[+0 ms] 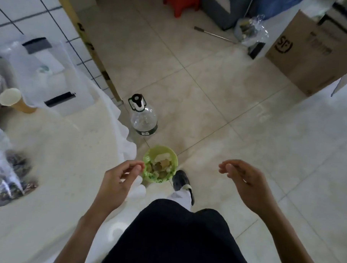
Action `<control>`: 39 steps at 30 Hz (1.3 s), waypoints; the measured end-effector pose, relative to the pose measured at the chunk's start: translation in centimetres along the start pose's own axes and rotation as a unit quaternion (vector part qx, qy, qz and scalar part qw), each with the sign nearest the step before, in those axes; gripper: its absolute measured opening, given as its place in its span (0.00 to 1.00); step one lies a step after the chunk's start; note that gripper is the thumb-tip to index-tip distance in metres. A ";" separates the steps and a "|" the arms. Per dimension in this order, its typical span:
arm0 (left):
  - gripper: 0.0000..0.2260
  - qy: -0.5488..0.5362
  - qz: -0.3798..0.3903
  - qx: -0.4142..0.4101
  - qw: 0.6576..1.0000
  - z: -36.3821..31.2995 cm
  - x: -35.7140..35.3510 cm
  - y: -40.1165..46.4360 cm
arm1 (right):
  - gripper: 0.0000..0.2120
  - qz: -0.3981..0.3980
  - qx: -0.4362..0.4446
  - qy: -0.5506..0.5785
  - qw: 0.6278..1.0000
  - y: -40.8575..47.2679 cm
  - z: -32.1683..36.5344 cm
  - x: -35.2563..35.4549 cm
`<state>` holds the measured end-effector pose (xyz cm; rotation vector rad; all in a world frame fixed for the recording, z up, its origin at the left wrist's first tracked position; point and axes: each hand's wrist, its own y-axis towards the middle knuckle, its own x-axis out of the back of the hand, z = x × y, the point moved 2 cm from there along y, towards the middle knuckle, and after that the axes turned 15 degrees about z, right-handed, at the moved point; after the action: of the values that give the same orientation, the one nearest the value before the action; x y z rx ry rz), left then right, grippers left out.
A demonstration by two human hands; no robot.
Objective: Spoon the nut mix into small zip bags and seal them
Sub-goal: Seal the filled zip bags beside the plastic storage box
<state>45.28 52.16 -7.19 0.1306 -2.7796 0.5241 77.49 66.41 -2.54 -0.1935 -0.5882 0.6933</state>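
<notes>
Pale tiled floor spreads beyond a white-covered counter. Both forearms reach forward, the left hand and right hand loosely curled, each grip released and holding nothing. A green bin of scraps sits on the floor just beyond the left fingertips; filled zip bags lie on the counter, well left of that hand.

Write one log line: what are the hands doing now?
left hand: empty, above table edge | right hand: empty, over floor | green plastic bin: on floor, scraps inside
</notes>
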 end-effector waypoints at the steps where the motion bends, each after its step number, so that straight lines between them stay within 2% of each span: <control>1: 0.09 -0.012 -0.008 0.004 1.000 -0.4 -0.1 1.6 | 0.09 0.011 0.008 -0.006 1.000 2.0 0.2 1.2; 9: 0.08 -0.049 -0.094 0.048 0.993 -3.4 2.8 9.3 | 0.09 0.123 0.075 0.003 0.990 18.6 4.8 6.9; 13: 0.07 -0.072 -0.192 0.082 0.975 -3.3 4.7 10.1 | 0.08 0.222 0.108 -0.012 0.969 27.8 8.9 6.5; 16: 0.10 -0.098 -0.273 0.130 0.948 -2.6 5.5 11.0 | 0.11 0.292 0.132 -0.028 0.947 35.0 12.5 5.0; 19: 0.09 -0.130 -0.348 0.167 0.913 -2.4 6.3 13.5 | 0.11 0.365 0.147 -0.048 0.918 42.4 16.3 2.6; 21: 0.08 -0.141 -0.395 0.185 0.889 -3.0 7.1 15.9 | 0.07 0.426 0.160 -0.079 0.887 47.4 19.1 0.7; 25: 0.06 -0.174 -0.487 0.230 0.825 -5.1 8.4 20.4 | 0.06 0.550 0.191 -0.167 0.796 56.1 26.0 -3.9; 28: 0.07 -0.203 -0.556 0.248 0.767 -6.8 8.8 22.8 | 0.04 0.612 0.215 -0.223 0.728 61.2 31.4 -8.9; 30: 0.08 -0.221 -0.603 0.258 0.722 -7.9 8.2 24.0 | 0.08 0.644 0.213 -0.244 0.693 63.4 34.3 -13.0; 33: 0.08 -0.238 -0.668 0.268 0.652 -9.4 6.7 25.7 | 0.21 0.686 0.111 -0.228 0.681 64.3 36.3 -19.1; 35: 0.07 -0.250 -0.693 0.267 0.621 -10.4 5.6 27.0 | 0.27 0.707 0.022 -0.222 0.671 63.5 36.6 -22.2; 37: 0.07 -0.268 -0.707 0.263 0.600 -11.1 4.9 28.2 | 0.27 0.714 -0.028 -0.236 0.658 62.0 36.1 -24.5; 39: 0.07 -0.282 -0.713 0.268 0.584 -11.8 4.2 29.2 | 0.24 0.695 -0.053 -0.252 0.671 60.6 34.7 -25.9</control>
<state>40.39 83.52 -5.34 2.6590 -1.7330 0.7984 8.77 94.72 -7.13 -0.5939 -0.9814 2.2772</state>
